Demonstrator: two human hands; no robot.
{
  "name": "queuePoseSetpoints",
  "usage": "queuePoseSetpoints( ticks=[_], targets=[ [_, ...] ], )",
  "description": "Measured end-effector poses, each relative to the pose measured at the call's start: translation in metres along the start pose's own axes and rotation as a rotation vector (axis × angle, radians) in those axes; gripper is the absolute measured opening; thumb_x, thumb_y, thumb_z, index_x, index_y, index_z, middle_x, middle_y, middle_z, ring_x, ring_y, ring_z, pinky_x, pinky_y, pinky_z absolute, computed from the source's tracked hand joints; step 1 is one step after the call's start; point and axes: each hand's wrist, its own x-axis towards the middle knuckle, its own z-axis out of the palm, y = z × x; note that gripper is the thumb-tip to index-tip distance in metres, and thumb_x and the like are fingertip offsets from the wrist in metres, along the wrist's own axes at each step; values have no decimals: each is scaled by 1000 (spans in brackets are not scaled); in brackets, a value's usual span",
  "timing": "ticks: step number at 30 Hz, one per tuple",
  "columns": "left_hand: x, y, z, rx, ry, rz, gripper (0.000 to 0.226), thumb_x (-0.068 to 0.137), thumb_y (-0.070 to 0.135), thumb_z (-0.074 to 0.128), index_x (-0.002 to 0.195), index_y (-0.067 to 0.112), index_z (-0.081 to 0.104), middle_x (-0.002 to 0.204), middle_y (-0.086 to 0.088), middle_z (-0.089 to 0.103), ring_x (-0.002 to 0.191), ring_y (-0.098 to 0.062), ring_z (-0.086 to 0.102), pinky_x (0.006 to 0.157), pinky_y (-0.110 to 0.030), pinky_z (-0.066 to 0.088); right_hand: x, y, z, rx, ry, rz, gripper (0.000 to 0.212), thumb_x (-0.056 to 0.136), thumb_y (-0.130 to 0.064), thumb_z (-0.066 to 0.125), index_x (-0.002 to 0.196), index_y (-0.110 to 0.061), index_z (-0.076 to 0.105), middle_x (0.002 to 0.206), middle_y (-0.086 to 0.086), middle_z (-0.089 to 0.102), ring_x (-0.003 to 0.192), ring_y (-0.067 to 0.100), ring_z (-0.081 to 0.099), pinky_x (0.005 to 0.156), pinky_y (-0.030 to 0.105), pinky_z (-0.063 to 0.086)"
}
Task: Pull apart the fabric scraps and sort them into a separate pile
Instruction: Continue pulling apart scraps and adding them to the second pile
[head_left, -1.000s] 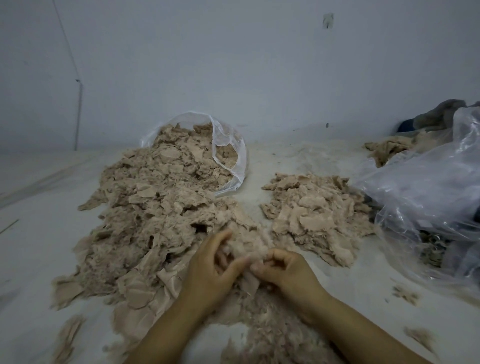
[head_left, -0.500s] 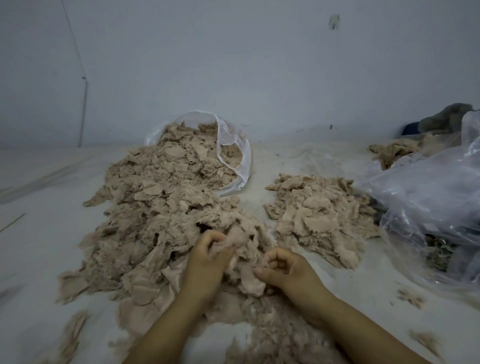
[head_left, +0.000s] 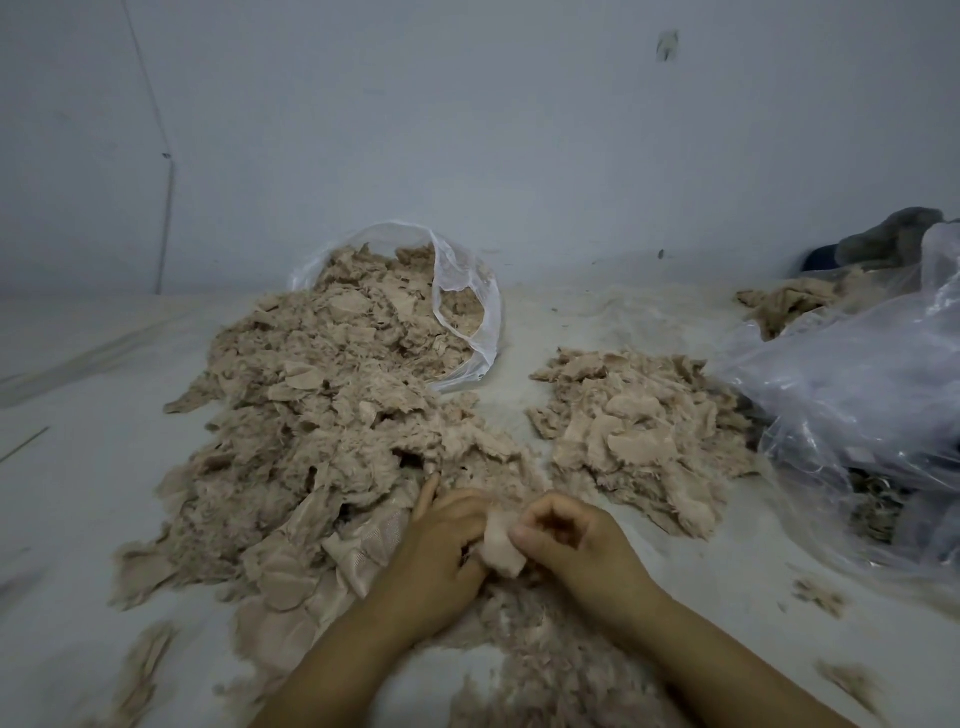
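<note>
Both hands have drawn back toward the near edge of the big pile (head_left: 332, 441): left hand (head_left: 441, 545) and right hand (head_left: 576, 540) now apparently pinch one scrap (head_left: 501, 545) between them, ready for separation.

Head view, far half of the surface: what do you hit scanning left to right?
Big unsorted scrap heap → clear bag that it spills from → smaller sorted pile → crumpled plastic sheeting at the right edge.

Bare grey wall (head_left: 519, 130), pale floor (head_left: 78, 467)
</note>
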Motion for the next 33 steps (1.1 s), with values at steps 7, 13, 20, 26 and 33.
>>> queuePoseSetpoints(
  ticks=[7, 13, 20, 26, 33],
  targets=[
    [1, -2, -2, 133, -90, -99, 20, 99, 26, 43, 93, 21, 61, 91, 13, 47, 95, -3, 40, 114, -34, 8, 7, -6, -10, 553, 179, 171, 13, 93, -2, 50, 81, -4, 50, 57, 9, 60, 48, 12, 55, 45, 19, 47],
    [6, 16, -1, -59, 69, -48, 23, 93, 30, 44, 75, 29, 59, 79, 27, 57, 92, 18, 47, 113, -14, -1, 2, -6, -5, 410, 89, 178, 14, 85, -8, 65, 97, -2, 63, 62, 10, 63, 50, 12, 57, 46, 19, 47],
    [5, 7, -9, -305, 127, -334, 36, 99, 20, 42, 63, 18, 49, 50, 7, 54, 51, -4, 48, 65, -28, 44, 10, -9, -15, 349, 401, 165, 19, 89, -14, 64, 76, -9, 51, 48, 1, 44, 37, 8, 40, 37, 19, 36],
    [2, 19, -7, -312, 104, -315, 17, 81, 56, 47, 89, 46, 59, 95, 23, 63, 100, 13, 50, 91, -18, 41, 5, -7, -16, 328, 144, 241, 16, 89, -16, 61, 92, -1, 64, 53, 3, 55, 41, 9, 45, 41, 19, 38],
    [-1, -2, -5, 134, -52, -124, 39, 87, 19, 62, 125, 26, 56, 123, 19, 49, 121, 2, 38, 113, -20, 10, 13, -8, -32, 770, 391, 173, 11, 93, -5, 53, 101, -1, 59, 79, 11, 71, 73, 18, 71, 63, 24, 59]
  ],
)
